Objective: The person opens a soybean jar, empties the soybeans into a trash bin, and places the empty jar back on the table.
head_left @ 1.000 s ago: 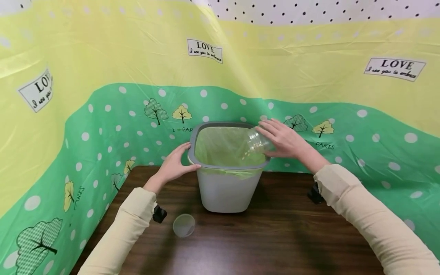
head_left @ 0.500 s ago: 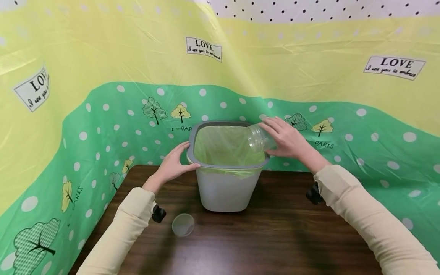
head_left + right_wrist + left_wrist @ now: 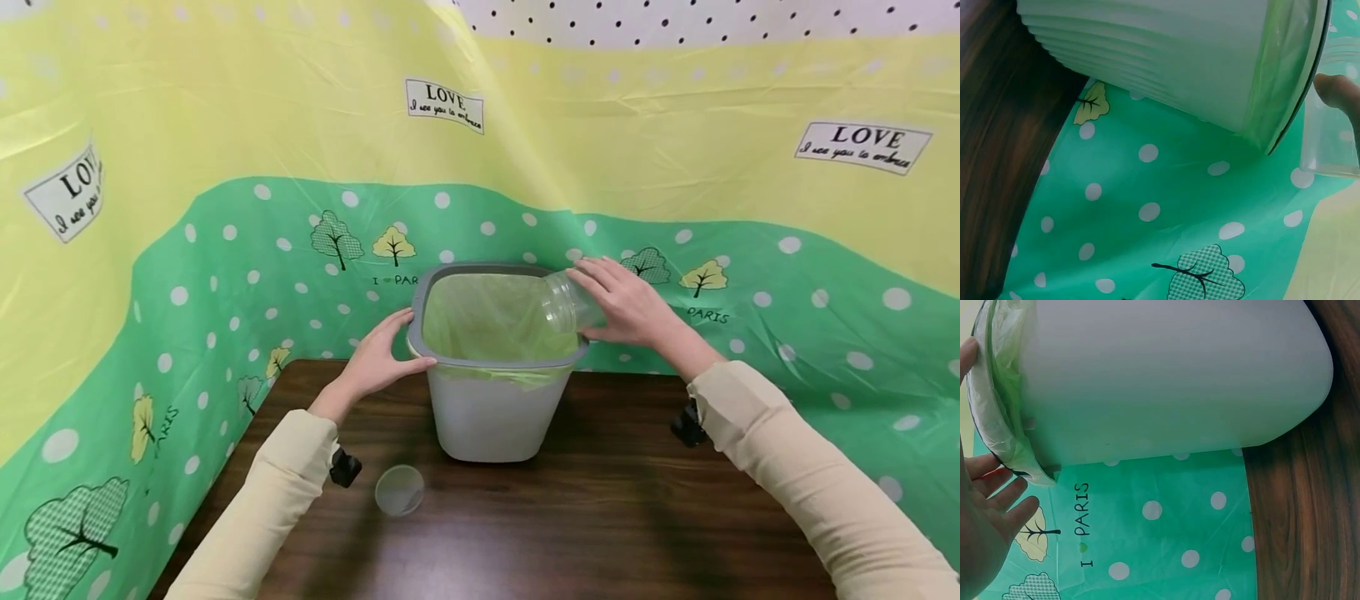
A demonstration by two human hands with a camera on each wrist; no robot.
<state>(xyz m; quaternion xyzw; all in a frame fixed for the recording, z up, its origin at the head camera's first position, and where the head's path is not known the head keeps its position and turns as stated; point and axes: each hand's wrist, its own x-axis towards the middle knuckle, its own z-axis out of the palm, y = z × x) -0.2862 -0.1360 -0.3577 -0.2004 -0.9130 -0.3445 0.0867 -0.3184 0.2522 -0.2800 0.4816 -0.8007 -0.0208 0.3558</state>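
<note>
A grey-white trash can [image 3: 495, 417] with a grey rim and a green bag liner stands on the table. My left hand [image 3: 372, 363] rests against its left front corner, thumb and fingers spread along the rim. In the left wrist view its fingers [image 3: 1013, 503] are fairly straight and touch the rim from outside. My right hand [image 3: 628, 305] grips a clear plastic jar [image 3: 558, 304], tilted with its mouth over the can's right side. No contents show in the jar. The right wrist view has only the jar's lower part [image 3: 1325, 140] and the thumb [image 3: 1336, 92].
A round clear lid [image 3: 400, 490] lies on the dark wooden table [image 3: 570, 533], in front and left of the can. Behind and to the left hangs a yellow and green printed curtain [image 3: 247, 267], close to the can's back.
One second ago small pale pieces were falling from the jar into the can; now none fall. The jar has tipped slightly. My left hand stays at the rim.
</note>
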